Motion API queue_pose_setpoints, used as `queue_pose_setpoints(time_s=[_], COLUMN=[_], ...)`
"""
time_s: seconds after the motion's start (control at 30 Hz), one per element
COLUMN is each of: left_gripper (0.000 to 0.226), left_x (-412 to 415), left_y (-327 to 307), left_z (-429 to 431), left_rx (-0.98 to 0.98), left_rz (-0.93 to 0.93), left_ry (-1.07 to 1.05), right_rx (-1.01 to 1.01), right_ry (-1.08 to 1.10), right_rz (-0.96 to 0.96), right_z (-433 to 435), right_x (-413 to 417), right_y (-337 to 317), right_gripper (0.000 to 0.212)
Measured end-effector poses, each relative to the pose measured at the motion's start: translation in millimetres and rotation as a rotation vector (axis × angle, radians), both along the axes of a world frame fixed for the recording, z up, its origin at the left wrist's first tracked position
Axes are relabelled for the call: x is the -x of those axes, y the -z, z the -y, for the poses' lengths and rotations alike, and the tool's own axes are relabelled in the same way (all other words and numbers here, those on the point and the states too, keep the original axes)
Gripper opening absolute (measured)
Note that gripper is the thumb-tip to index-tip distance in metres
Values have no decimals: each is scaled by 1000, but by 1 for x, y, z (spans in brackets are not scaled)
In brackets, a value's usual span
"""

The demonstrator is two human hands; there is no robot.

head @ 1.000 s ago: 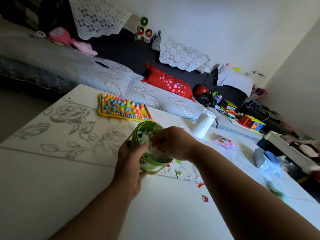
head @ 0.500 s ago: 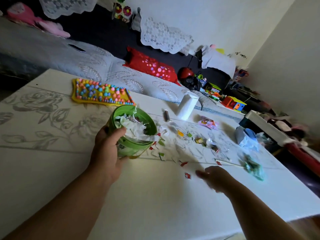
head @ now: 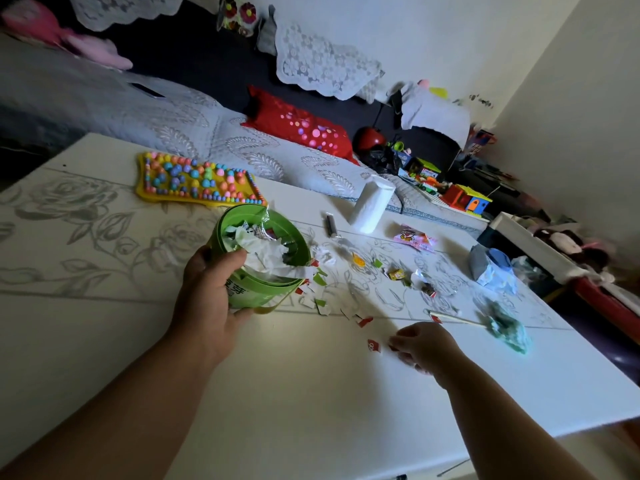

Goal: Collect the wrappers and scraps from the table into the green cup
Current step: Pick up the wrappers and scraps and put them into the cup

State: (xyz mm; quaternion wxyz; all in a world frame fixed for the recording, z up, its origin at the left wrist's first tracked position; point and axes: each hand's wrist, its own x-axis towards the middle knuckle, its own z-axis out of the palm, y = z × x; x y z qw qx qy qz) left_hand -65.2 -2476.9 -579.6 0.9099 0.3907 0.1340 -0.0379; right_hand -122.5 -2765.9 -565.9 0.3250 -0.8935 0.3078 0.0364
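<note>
The left hand wraps around the green cup, tilted and stuffed with crumpled wrappers. The right hand rests fingers-down on the white worktop, fingertips curled beside a red scrap; more scraps lie beside the cup.

Green cup, white rose-patterned table, red spotted cushion, yellow mat with multicoloured bumps.

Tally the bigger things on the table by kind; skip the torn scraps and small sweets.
Cup: 1
Yellow mat: 1
White roll: 1
Pink packet: 1
Blue pack: 1
Dark tube: 1
Green-tipped stick: 1
Total: 7
</note>
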Motion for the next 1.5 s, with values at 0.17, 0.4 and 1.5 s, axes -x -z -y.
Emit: queue_pose_setpoints(time_s=[0.17, 0.4, 1.5], left_gripper=[44, 40, 31], left_x=[-1, 0, -1], left_y=[1, 1, -1], left_z=[-2, -2, 8], left_rx=[31, 33, -7], left_rz=[3, 0, 21], left_ry=[-3, -7, 9], right_rx=[107, 241, 225], right_ry=[-149, -174, -273], right_rz=[30, -80, -116], right_z=[-25, -27, -23], right_x=[1, -4, -72], right_y=[12, 11, 7], right_gripper=[17, 27, 21])
